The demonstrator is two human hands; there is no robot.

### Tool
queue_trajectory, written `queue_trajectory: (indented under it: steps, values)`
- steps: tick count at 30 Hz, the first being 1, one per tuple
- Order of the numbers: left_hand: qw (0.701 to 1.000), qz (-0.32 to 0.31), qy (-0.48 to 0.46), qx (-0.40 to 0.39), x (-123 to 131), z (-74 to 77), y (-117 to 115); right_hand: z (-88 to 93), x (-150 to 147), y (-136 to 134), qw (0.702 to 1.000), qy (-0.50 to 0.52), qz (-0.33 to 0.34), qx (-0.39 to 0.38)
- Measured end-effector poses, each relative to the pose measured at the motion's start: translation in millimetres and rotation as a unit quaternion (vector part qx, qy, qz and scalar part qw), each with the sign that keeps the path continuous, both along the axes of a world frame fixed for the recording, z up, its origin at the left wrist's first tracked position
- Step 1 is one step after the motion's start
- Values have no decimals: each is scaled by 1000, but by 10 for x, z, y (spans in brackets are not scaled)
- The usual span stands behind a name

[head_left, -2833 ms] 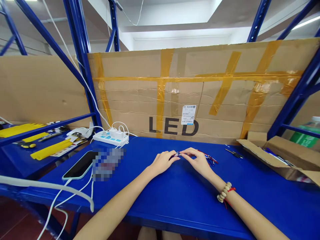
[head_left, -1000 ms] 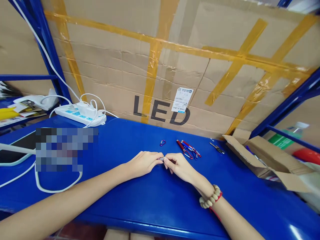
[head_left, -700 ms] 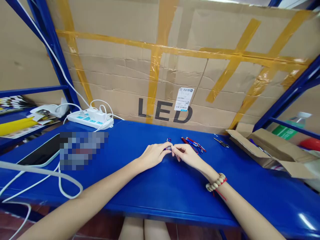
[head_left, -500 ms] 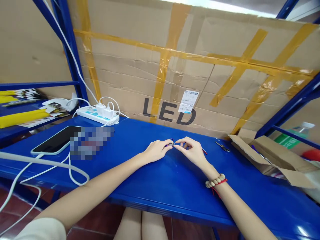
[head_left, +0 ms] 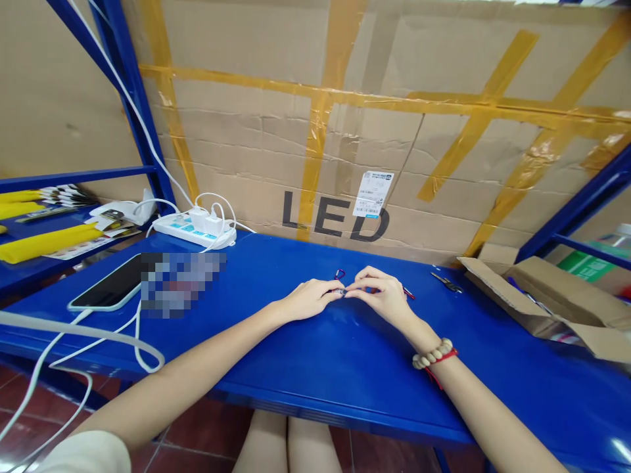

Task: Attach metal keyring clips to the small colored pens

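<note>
My left hand [head_left: 309, 299] and my right hand [head_left: 382, 294] meet fingertip to fingertip above the blue table [head_left: 305, 355]. Between them they pinch a small silvery metal piece [head_left: 341, 291], too small to name. A small purple carabiner clip [head_left: 339, 274] lies on the table just behind the fingertips. Red and blue pen-like items [head_left: 408, 293] lie behind my right hand, mostly hidden by it. A bead bracelet with a red cord [head_left: 434, 355] sits on my right wrist.
A taped cardboard sheet marked LED [head_left: 345, 164] walls off the back. A white power strip [head_left: 194, 230] and a phone [head_left: 111, 286] with white cables lie at left. Small scissors [head_left: 447, 282] and an open cardboard box [head_left: 547, 302] are at right. Yellow items [head_left: 44, 240] rest on the left shelf.
The head has tilted and shifted, so the view moved. Both hands stay pinched together on the small metal piece, sliding slightly about the same spot on the table.
</note>
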State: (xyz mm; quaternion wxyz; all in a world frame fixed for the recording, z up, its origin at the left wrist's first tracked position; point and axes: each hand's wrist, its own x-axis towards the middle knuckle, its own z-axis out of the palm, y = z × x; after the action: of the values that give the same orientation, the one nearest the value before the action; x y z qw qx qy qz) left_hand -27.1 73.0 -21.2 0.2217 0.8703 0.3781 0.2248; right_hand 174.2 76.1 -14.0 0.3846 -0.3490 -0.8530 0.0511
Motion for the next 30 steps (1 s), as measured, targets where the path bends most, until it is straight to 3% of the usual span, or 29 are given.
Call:
queue_trajectory:
  steps: [4,15,21,30]
  values:
    - [999,-51,-7,-13,-33,-28,-10,-56,-19,-2,1000,1,16,-24]
    - [998,-41,-34,-30,-32,-28,-48,-77,-23,-61,999,-29,-7,42]
    - [995,-54,-74,-44,-20,34,-63,-51,-41,-71,1000,22,16,-14]
    - [966,-118,-138,-187,18,11,-90,41,29,-62,996,-31,63,-61]
